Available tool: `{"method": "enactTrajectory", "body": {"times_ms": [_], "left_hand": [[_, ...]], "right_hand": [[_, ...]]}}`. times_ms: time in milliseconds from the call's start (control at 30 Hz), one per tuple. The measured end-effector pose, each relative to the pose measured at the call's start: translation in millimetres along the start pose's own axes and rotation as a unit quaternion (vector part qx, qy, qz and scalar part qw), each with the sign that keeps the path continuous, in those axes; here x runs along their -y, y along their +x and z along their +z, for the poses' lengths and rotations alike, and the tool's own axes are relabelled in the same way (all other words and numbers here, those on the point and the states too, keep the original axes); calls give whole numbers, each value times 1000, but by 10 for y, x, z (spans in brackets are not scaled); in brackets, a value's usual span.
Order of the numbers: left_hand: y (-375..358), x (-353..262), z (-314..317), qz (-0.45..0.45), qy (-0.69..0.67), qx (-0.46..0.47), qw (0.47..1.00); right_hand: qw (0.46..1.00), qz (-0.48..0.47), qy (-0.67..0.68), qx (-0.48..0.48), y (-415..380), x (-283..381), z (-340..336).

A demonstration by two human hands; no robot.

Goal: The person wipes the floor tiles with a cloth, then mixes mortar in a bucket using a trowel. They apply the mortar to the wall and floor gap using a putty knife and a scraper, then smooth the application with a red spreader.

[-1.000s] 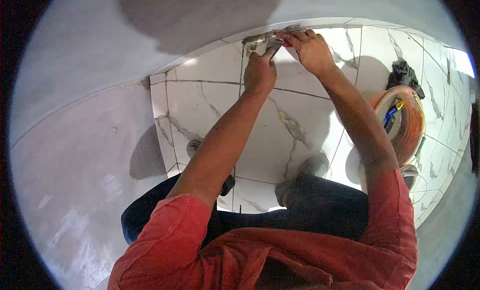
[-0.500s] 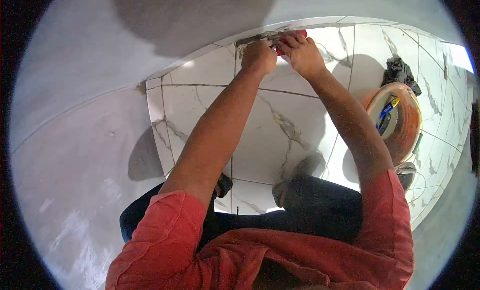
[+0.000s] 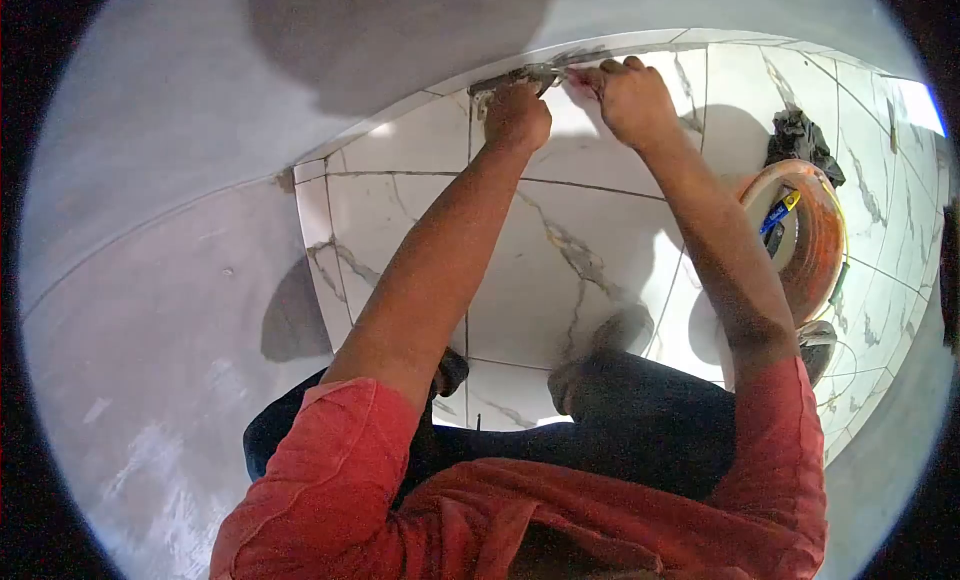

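Observation:
My left hand (image 3: 517, 117) is closed at the foot of the wall, over the edge of the floor tiles. A thin metal piece (image 3: 546, 78) shows by its fingertips, but I cannot make out its kind or whether the hand grips it. My right hand (image 3: 638, 102) is closed on a small red flat piece (image 3: 588, 84), smeared by motion and mostly hidden by the fingers. Both hands work close to a strip of grey mortar (image 3: 488, 83) along the low skirting (image 3: 450, 83). The floor beneath is white marble-patterned tile (image 3: 560, 230).
To the right stands an orange bucket (image 3: 826, 245) with a blue and yellow packet (image 3: 779, 213) inside. Behind it lies a crumpled black bag (image 3: 800, 145). The grey wall (image 3: 400, 40) curves across the front, and a grey surface (image 3: 160, 330) lies left of the tiles.
My right hand has moved right, away from my left hand, taking the red piece with it. The red piece now shows less. My left hand stays nearly in place.

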State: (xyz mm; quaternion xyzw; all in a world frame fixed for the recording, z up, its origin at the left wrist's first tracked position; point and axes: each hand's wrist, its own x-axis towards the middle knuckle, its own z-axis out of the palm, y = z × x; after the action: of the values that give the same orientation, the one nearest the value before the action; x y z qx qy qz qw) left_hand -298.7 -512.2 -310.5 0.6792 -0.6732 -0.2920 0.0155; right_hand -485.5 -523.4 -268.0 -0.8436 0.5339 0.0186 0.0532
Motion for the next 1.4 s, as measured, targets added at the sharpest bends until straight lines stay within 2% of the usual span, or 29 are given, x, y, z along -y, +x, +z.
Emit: {"method": "enactTrajectory", "body": {"times_ms": [33,133,233,267,367,400,533,600,633,700,833,900,967,1100,1167,1200,1267,1300,1367,1400], "left_hand": [[-19,1,22,9,22,-9,1000],[-109,-22,34,13,30,-27,999],[-125,47,104,18,-6,-53,998],[-142,88,157,28,-30,-67,997],[-276,85,129,54,-8,-95,994],[-347,86,84,49,-8,-95,994],[-572,145,5,13,-53,-89,995],[-680,200,-42,3,-65,-80,995],[-740,209,-88,-9,-65,-71,995],[-813,222,-126,-19,-67,-64,996],[-880,330,-133,-22,-93,-98,991],[-900,335,-129,-16,-105,-104,989],[-886,347,-142,-21,-106,-106,988],[-924,329,-177,-11,-104,-95,990],[-946,378,-158,-4,-106,-115,988],[-978,384,-175,0,-107,-112,988],[-1093,261,-349,-50,-159,-65,984],[-1121,310,-293,-43,-161,-49,985],[-1132,401,-137,5,-241,-78,967],[-1165,268,-199,13,-256,-54,965]], "right_hand": [[1000,1,0,-1,34,-9,29],[989,-70,91,-97,176,18,272],[990,-62,47,-121,202,142,345],[995,-52,55,-62,219,125,337],[996,-53,50,-58,234,46,274],[989,-52,100,-92,233,63,230],[986,-99,93,-95,234,146,214],[977,-125,130,-113,209,290,58],[977,-124,128,-113,196,296,97],[978,-129,-5,-162,181,295,290],[990,-84,15,-116,102,222,180],[993,-78,-27,-86,131,165,228],[983,-115,73,-120,154,193,273],[978,-126,34,-161,150,403,267],[990,-104,14,-96,107,448,59],[989,-97,47,-105,83,405,-72],[991,-66,87,-74,-23,254,-471],[990,-35,126,-48,-113,157,-687],[973,5,221,-68,-343,-52,-1128],[970,47,236,-32,-506,-214,-1349]]}}
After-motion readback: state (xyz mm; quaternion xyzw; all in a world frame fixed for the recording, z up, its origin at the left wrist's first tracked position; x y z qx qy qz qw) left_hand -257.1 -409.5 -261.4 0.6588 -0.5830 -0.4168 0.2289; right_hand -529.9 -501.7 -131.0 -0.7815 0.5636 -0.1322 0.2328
